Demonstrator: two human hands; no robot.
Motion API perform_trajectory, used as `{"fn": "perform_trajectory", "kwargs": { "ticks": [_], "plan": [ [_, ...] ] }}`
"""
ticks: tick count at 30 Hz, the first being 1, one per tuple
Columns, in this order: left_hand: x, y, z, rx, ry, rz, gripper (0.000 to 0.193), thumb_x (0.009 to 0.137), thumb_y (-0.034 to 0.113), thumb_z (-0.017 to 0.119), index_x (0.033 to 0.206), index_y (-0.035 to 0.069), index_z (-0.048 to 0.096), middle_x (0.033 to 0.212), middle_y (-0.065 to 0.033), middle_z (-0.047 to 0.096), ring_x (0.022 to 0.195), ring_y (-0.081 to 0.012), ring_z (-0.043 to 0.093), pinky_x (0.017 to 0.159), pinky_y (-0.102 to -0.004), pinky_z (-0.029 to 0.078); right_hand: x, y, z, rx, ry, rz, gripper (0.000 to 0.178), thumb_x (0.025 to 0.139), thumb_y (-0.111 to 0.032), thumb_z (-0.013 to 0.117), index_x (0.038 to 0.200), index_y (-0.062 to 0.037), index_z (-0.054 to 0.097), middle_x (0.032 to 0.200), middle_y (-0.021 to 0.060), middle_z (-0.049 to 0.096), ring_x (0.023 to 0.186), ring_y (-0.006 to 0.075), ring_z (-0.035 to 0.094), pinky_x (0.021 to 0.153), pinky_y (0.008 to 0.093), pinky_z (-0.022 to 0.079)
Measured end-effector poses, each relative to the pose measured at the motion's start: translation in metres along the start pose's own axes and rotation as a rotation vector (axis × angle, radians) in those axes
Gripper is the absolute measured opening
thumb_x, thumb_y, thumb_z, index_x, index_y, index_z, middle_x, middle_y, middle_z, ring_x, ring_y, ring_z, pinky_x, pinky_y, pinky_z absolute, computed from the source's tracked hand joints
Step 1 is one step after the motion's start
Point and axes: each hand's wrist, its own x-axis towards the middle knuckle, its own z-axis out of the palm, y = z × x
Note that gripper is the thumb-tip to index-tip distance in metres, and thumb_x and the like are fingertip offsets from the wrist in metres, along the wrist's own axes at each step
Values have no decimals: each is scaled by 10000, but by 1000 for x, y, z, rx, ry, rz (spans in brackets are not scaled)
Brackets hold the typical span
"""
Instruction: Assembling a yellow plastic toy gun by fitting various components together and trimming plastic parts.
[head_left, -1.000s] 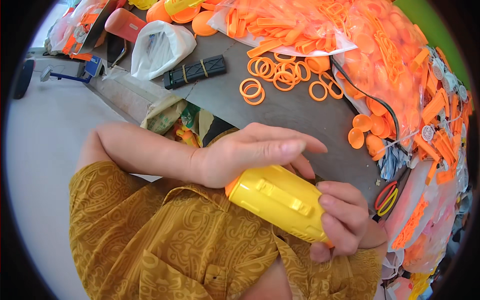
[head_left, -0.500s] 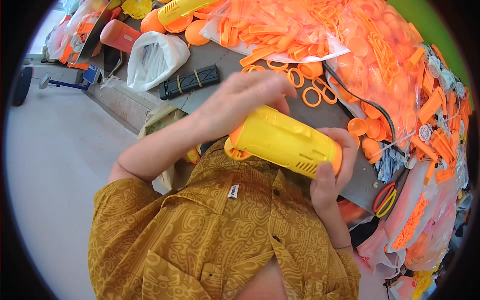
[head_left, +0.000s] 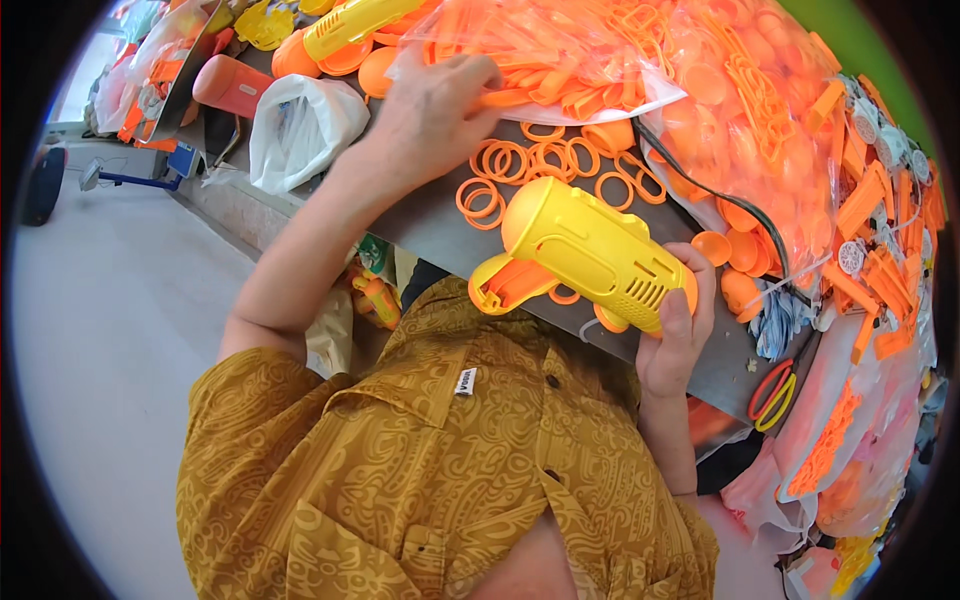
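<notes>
A: What is being handled?
B: One yellow housing [head_left: 612,250]. It hangs in front of the person's chest, over the near edge of the grey tabletop [head_left: 428,228], tilted with its rounded orange end up and to the left. One yellow-and-orange part juts out below that end.

A: Count the rest for me.
B: Orange rings [head_left: 481,203]: at least eight, but they overlap too much for an exact number. One white bag [head_left: 275,150], its mouth open. One pinkish-red case [head_left: 228,85] beside it. One tool with a red and a yellow handle [head_left: 787,398], at the right. One yellow piece [head_left: 365,25] lies at the top, on orange parts. The orange strips [head_left: 590,95] are heaped beyond counting, partly under clear plastic.

A: How many hands, and how does each grip stand?
B: Two. The right hand [head_left: 678,335] has its grip clamped on the lower right end of the housing, thumb on the slotted side and fingers round the back, spread only as wide as that end.

A: And the other?
B: The left hand [head_left: 435,105] is at the near edge of the strip heap, well apart from the housing. Its thumb and fingers are slightly parted around the end of one strip; whether they pinch it, I cannot tell.
</notes>
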Motion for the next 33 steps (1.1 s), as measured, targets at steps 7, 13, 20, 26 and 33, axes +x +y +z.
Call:
{"fn": "perform_trajectory", "kwargs": {
  "ticks": [7,13,20,26,33],
  "plan": [
    [15,41,-73,-216,-241,263,85,731,30,570,812,13,549,782,-91,525,669,-265,530,588,-302,437,9,-18,0,-86,-103,-43,542,758,-348,541,1103,37,379,976,107,486,890,151,496,780,256,399],
    [29,73,-60,-559,-618,523,122,717,59,603,811,6,546,753,-97,529,643,-256,522,550,-317,418,12,-17,-1,-228,-216,-267,452,722,-237,559,1055,40,429,879,101,470,753,147,447,663,249,375],
    [15,69,-29,-894,-727,153,143,670,66,666,739,-6,563,627,-61,517,548,-164,513,499,-304,383,4,-10,1,-205,-126,-249,384,740,-217,528,1008,48,456,837,98,480,706,145,447,626,249,376],
    [-18,72,-5,-1017,-534,-76,164,681,76,679,809,-5,616,684,-58,539,607,-136,527,514,-265,396,3,-2,1,-223,-74,-209,355,775,-233,509,994,42,461,807,86,490,680,129,450,603,245,378],
    [-43,90,1,-514,-179,221,535,627,208,728,1062,-38,535,850,-108,577,761,-251,546,693,-334,431,0,0,3,-246,-25,-90,352,795,-264,393,986,25,458,844,85,493,741,122,465,662,241,378]
  ]
}}
